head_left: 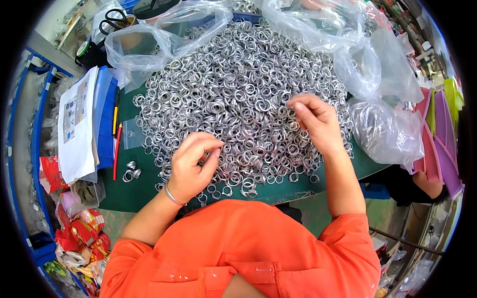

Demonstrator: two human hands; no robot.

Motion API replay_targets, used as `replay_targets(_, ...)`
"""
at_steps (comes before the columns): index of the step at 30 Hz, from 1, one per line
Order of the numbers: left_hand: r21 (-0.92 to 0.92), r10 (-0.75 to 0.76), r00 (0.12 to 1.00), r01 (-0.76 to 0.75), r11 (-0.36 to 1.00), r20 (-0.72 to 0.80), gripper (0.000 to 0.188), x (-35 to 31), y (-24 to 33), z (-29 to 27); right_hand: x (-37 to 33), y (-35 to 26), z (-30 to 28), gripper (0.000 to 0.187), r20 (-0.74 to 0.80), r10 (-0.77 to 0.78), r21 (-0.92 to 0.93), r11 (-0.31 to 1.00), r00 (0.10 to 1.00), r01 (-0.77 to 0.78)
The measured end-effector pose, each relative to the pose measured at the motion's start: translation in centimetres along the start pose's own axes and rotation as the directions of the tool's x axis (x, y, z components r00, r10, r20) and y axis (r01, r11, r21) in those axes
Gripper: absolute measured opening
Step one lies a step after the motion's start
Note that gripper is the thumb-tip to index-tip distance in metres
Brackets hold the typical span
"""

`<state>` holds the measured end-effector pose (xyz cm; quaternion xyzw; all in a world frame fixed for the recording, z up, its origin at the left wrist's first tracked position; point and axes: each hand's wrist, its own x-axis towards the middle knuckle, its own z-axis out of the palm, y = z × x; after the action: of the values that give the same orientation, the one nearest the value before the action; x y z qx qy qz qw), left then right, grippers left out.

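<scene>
Status: you're early in the sort. The big pile of metal rings (238, 94) covers most of the green table (134, 193), unsorted as far as I can see. Only a few loose rings (131, 171) sit apart, left of the pile next to a small clear bag (133, 133). Several clear plastic bags (387, 131) lie around the pile's far and right edges, and the one on the right looks already filled with rings. So: small part done, bulk left.

Hands:
- Your left hand (191, 166) is at the pile's near edge, fingers curled in, thumb meeting fingertips. Pinched closed, probably on a ring, but the fingers hide it, so I can't tell for sure.
- Your right hand (313, 121) is over the right side of the pile, wrist bent, thumb and forefinger pinched together on a ring (289, 112) at the pile's surface. Other fingers loosely folded.

Both forearms come in from the bottom, elbows wide.

Off to the left: papers (74, 124), a red pen (117, 149), scissors (117, 20) further back.
</scene>
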<state>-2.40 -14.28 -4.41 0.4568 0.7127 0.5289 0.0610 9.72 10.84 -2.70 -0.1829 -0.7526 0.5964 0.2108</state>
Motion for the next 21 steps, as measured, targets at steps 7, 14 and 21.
replay_targets(7, 0.011, -0.050, 0.996, 0.051, 0.999, -0.068, 0.016, -0.6, 0.1, -0.3, 8.5, -4.5, -3.4, 0.025, -0.298, -0.259, -0.334, 0.930, 0.919, 0.153)
replay_targets(14, 0.003, -0.032, 0.995, 0.033, 0.999, -0.091, 0.017, -1.1, -0.4, -0.3, 12.4, -6.6, -5.5, 0.031, -0.241, -0.213, -0.656, 0.755, 0.947, 0.003)
replay_targets(21, 0.065, 0.010, 0.999, -0.007, 0.998, -0.038, 0.018, -0.4, -1.2, -0.4, 6.8, 0.7, -2.2, 0.016, 0.185, -0.212, -0.763, 0.585, 0.960, 0.276)
